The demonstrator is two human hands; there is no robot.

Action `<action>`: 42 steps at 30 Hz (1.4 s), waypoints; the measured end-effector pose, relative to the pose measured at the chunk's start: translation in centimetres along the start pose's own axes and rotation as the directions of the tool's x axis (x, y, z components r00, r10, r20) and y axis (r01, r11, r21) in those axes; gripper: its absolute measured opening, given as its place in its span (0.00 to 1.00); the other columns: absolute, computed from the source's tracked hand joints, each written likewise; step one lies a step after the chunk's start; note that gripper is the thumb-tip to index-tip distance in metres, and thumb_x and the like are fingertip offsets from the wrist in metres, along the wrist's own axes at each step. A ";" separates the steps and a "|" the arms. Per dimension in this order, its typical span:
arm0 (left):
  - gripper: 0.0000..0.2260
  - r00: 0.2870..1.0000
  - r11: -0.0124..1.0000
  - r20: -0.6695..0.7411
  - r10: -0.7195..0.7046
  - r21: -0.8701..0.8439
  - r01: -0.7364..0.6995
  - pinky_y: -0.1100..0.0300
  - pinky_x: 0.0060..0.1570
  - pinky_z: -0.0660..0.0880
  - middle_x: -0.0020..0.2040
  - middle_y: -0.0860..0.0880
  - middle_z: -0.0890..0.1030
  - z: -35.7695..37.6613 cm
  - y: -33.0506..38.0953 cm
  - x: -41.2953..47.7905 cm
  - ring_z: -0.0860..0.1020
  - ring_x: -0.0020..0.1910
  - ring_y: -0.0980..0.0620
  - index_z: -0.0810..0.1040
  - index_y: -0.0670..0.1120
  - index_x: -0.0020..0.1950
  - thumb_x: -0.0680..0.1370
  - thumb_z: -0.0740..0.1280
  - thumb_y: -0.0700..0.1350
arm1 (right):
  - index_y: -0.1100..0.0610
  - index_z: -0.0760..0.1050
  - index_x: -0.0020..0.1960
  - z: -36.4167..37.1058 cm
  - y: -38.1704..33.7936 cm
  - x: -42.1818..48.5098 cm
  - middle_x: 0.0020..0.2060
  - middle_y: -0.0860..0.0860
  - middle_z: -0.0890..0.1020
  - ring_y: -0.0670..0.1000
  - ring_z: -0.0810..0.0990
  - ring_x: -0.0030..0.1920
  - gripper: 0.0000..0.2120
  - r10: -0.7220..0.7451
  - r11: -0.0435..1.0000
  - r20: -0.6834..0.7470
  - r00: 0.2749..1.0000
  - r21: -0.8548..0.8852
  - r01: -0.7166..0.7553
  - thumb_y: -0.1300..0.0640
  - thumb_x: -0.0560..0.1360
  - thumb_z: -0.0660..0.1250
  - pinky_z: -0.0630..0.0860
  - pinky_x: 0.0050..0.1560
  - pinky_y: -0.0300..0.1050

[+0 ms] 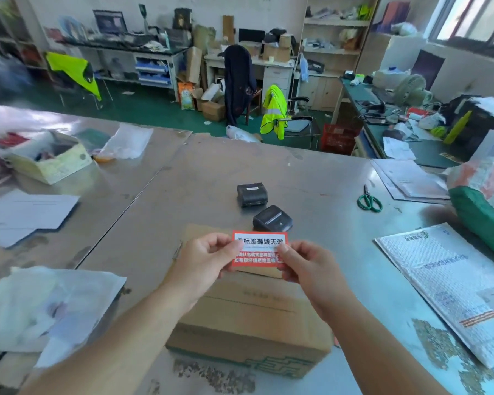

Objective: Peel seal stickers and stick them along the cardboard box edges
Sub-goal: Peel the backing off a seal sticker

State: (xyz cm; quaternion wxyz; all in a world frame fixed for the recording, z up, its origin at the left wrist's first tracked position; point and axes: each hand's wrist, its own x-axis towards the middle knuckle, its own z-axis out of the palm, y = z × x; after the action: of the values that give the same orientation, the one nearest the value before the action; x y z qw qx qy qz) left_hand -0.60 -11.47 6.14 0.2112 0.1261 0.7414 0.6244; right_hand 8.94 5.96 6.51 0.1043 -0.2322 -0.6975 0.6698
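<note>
So both hands pinch the sticker (pixel 259 248), left hand (pixel 208 260) on its left edge, right hand (pixel 305 266) on its right, just above the box (pixel 248 317) (backing probably not off yet). Peel sloppily and it could tear or curl onto itself.

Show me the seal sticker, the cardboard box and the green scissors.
seal sticker (pixel 260 242), head view, white upper band.
cardboard box (pixel 251 315), head view, bare top face.
green scissors (pixel 367 196), head view, at the pivot.
</note>
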 end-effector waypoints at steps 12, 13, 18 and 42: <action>0.11 0.987 0.984 -0.152 0.041 0.177 -0.014 0.66 0.31 0.69 0.28 0.53 0.79 -8.6 -2.4 1.4 0.72 0.26 0.59 0.80 0.47 0.35 0.77 0.71 0.49 | 0.50 0.82 0.37 9.8 -0.6 2.5 0.32 0.42 0.84 0.40 0.77 0.28 0.10 -0.076 0.848 -0.089 0.993 -0.530 0.017 0.49 0.76 0.71 0.73 0.32 0.38; 0.11 0.994 0.996 -0.112 0.009 0.084 0.001 0.65 0.33 0.71 0.28 0.53 0.79 -9.0 -2.5 1.5 0.74 0.27 0.57 0.80 0.48 0.35 0.78 0.70 0.48 | 0.49 0.82 0.38 10.2 -0.6 2.6 0.31 0.42 0.84 0.40 0.77 0.28 0.10 -0.074 0.846 -0.097 0.993 -0.533 0.011 0.48 0.76 0.71 0.72 0.32 0.38; 0.09 0.997 0.983 0.025 -0.071 -0.169 0.075 0.64 0.34 0.74 0.31 0.51 0.81 -11.0 -3.3 1.7 0.76 0.31 0.56 0.80 0.45 0.40 0.78 0.69 0.47 | 0.48 0.81 0.38 12.3 -0.2 3.0 0.31 0.44 0.84 0.40 0.76 0.28 0.10 -0.044 0.843 -0.138 0.989 -0.537 -0.038 0.47 0.76 0.70 0.70 0.32 0.38; 0.21 0.964 0.679 0.214 -0.156 -0.686 0.262 0.55 0.49 0.79 0.55 0.37 0.83 -12.5 -5.6 3.1 0.82 0.47 0.46 0.78 0.36 0.56 0.70 0.71 0.49 | 0.37 0.83 0.53 16.0 1.9 1.7 0.63 0.33 0.71 0.43 0.68 0.70 0.15 -0.338 0.789 0.100 0.936 -0.511 0.340 0.43 0.74 0.59 0.73 0.64 0.44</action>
State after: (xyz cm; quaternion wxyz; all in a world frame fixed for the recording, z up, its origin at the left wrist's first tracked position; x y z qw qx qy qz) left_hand -8.78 -22.05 1.81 0.3638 -0.0077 0.4374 0.8223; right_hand 0.50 -7.48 3.07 0.1548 -0.1215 -0.8828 0.4266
